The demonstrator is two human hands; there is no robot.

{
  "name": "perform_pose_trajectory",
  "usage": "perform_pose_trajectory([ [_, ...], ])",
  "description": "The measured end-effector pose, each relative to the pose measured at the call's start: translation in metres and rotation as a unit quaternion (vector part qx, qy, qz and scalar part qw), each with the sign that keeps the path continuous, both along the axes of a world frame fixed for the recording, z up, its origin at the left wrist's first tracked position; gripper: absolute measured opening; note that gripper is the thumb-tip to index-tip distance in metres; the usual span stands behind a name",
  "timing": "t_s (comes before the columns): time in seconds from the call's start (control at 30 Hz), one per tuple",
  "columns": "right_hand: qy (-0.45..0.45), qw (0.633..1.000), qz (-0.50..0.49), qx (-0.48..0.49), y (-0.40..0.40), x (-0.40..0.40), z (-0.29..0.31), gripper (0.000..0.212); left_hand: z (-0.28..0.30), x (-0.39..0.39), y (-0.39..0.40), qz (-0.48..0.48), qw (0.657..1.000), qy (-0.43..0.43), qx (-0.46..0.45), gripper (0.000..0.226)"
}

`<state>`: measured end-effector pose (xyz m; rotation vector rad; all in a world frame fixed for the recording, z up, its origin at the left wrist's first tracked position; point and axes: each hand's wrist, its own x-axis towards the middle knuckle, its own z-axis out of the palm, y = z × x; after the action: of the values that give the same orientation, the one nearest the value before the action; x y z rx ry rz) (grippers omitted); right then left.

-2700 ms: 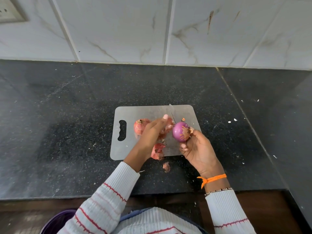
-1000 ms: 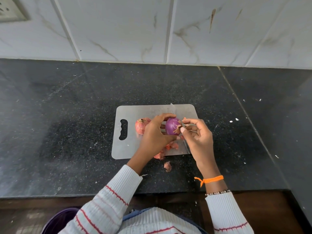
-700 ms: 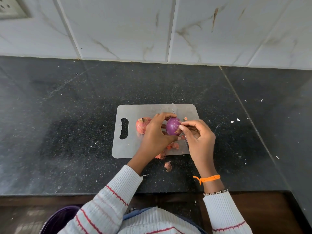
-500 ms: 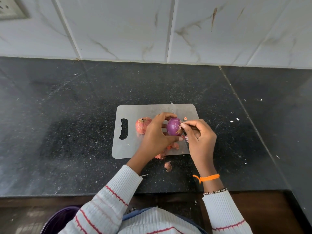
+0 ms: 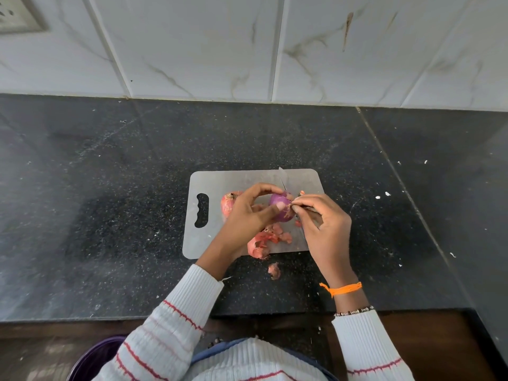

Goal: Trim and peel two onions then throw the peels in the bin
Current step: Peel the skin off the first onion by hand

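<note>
Pinching a dry skin shred at the peeled onion (image 5: 280,207), the right hand (image 5: 324,229) could tear it short; the left hand (image 5: 247,215) cups that smooth purple bulb above the grey board (image 5: 220,182), where papery peels (image 5: 264,242) curl and could scatter.

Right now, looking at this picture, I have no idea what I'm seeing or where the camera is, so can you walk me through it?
There is no machine here, only a person's two bare hands. The camera sits on the person's head, looking forward and down. The left hand holds a purple onion above a grey cutting board on a black countertop. The right hand pinches a bit of skin at the onion's end. A second, unpeeled onion lies on the board, partly hidden. Loose peels sit at the board's near edge. A knife seems to lie on the board, mostly hidden.
</note>
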<state>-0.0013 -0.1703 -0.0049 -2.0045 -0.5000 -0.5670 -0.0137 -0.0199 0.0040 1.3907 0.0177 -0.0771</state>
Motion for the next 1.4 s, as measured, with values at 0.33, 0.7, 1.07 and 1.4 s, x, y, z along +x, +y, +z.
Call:
perform_pose_trajectory([
  [0.33, 0.005, 0.997, 0.048, -0.059, 0.010, -0.003, -0.004, 0.008, -0.009, 0.004, -0.010, 0.050, 0.980, 0.158, -0.106, 0.022],
  [0.7, 0.032, 0.994, -0.020, 0.100, 0.005, -0.004, -0.005, 0.006, 0.008, 0.008, -0.004, 0.086, 0.957, 0.134, -0.244, 0.027],
  [1.07, 0.174, 0.980, -0.090, 0.045, 0.005, 0.003, -0.018, 0.015, 0.008, 0.005, -0.001, 0.047, 0.937, 0.177, -0.298, 0.018],
  [1.4, 0.217, 0.970, 0.087, 0.064, 0.008, -0.002, -0.004, 0.050, -0.002, 0.009, -0.004, 0.078, 0.962, 0.166, -0.201, 0.029],
])
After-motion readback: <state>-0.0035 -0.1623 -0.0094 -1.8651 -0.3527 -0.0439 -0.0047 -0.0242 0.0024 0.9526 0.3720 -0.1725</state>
